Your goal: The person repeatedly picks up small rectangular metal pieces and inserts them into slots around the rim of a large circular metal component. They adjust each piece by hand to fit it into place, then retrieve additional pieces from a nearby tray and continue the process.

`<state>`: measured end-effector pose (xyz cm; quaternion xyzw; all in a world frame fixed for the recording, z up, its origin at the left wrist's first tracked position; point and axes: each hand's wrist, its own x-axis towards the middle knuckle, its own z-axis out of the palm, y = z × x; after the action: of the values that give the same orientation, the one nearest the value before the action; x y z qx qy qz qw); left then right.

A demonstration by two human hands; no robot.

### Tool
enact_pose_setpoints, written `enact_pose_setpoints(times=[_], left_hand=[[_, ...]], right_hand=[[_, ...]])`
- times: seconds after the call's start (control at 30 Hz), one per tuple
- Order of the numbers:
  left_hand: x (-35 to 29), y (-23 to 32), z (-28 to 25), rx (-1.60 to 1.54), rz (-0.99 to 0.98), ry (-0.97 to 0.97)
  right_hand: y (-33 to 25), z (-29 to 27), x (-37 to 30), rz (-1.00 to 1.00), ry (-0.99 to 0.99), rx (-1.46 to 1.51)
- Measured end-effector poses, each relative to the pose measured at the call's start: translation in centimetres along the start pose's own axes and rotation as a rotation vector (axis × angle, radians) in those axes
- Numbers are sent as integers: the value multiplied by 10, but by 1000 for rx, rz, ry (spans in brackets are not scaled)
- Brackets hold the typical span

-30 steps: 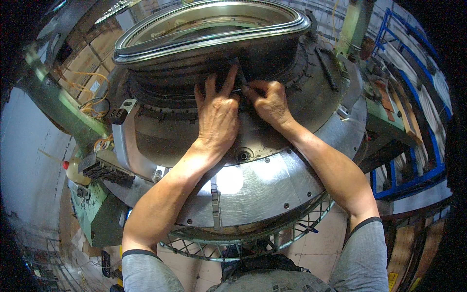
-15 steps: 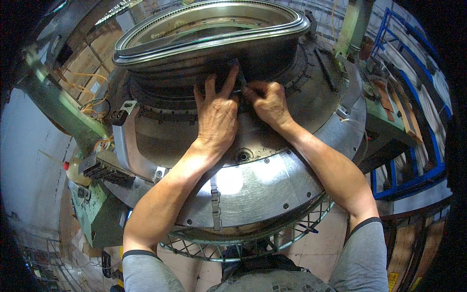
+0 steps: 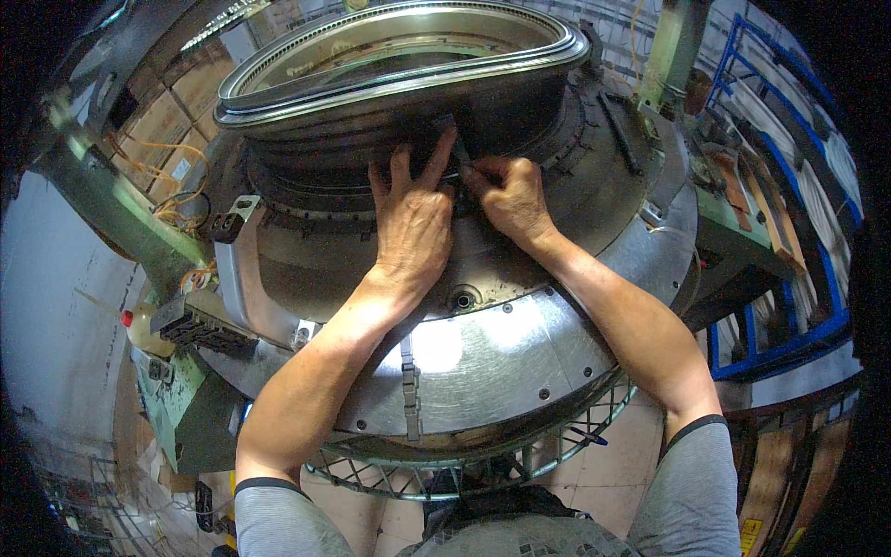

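Note:
Before me stands a large round metal machine [image 3: 501,343] with a raised dark cylinder [image 3: 325,139] in its middle. My left hand [image 3: 413,218] lies against the foot of the cylinder, fingers spread. Its index fingertip presses on a small dark flat piece [image 3: 444,121] at the cylinder wall. Just to the right, my right hand [image 3: 510,197] is closed in a pinch on a thin metal strip [image 3: 463,151], which stands upright against the wall. The strip's lower end is hidden by the fingers, so I cannot tell what exactly it is.
A grey bracket arm [image 3: 243,278] rises at the left, near a green post [image 3: 139,204] with orange wires. A dark bar [image 3: 620,130] lies on the machine's right. Farther right are a blue rack [image 3: 789,343] and a green ledge [image 3: 733,227]. A bottle [image 3: 148,330] stands at left.
Almost nothing differs. Both hands keep their places, and the strip in my right fingers looks very slightly shifted.

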<state>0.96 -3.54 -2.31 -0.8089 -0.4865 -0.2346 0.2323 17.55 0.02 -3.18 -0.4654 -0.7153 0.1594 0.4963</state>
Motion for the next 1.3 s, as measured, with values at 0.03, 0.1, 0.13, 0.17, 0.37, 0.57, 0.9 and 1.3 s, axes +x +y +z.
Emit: enact_pose_setpoints(times=[0.03,0.1,0.13,0.17,0.37,0.57,0.9,1.3], left_hand=[[0,0,0,-8,3,-7],[0,-1,0,-23,10,-22],[0,-1,0,-21,12,-8],[0,-1,0,-18,14,7],[4,0,-1,-22,27,35],[13,-8,-18,18,21,-27],[13,-37,-43,-140,62,-168],[14,-51,-28,-120,229,-53]], right_hand=[[0,0,0,1,-5,-2],[0,0,0,-4,-5,-4],[0,0,1,-9,0,-5],[1,1,1,-15,6,-5],[2,5,1,-59,73,-27],[-8,10,1,-150,22,-338],[-7,21,5,168,-77,-125],[5,15,-14,356,-190,427]])
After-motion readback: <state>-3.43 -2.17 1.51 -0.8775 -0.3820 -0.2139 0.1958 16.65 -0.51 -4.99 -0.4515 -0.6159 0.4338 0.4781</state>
